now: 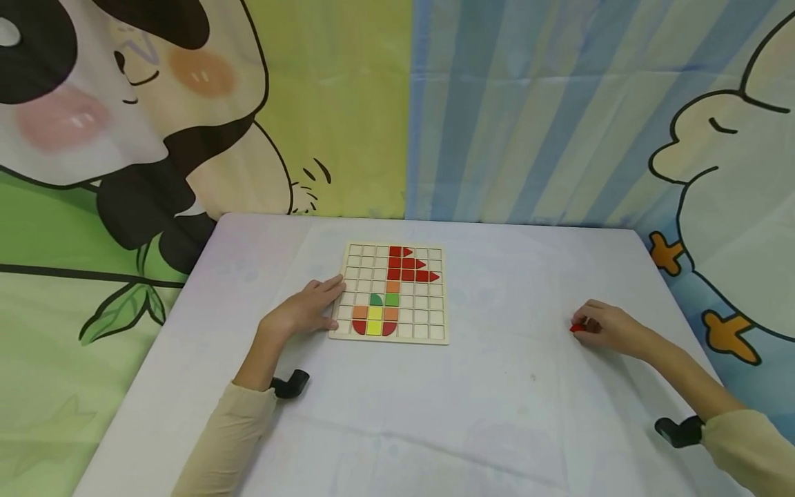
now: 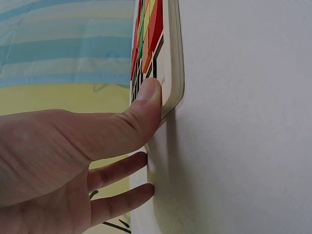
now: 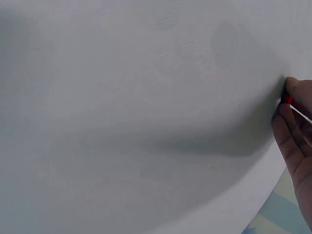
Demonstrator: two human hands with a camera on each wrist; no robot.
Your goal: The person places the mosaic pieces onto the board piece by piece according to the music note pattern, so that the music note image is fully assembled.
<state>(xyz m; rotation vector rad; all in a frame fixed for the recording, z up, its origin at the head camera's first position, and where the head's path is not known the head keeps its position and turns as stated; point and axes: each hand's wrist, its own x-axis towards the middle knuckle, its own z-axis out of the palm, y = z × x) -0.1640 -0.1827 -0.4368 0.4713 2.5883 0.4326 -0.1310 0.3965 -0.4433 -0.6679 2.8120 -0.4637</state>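
A wooden grid board [image 1: 422,314] lies on the table, with red, orange, green and yellow tiles filling part of its squares. At the board's left edge is my left hand [image 1: 304,309], its fingers spread out along the side. The left wrist view shows the thumb [image 2: 148,92] pressing the board's corner, while two fingertips reach down beside it. Far to the right, my right hand [image 1: 611,330] pinches a small red piece [image 1: 578,327] between thumb and fingers, low over the tabletop. In the right wrist view most of the red piece [image 3: 287,99] is hidden by the fingertips.
A white cloth covers the table [image 1: 497,407]. Behind it hangs a printed curtain [image 1: 348,103] with cartoon animals and stripes. Black wrist mounts stick out by the left cuff [image 1: 290,384] and the right cuff [image 1: 680,432].
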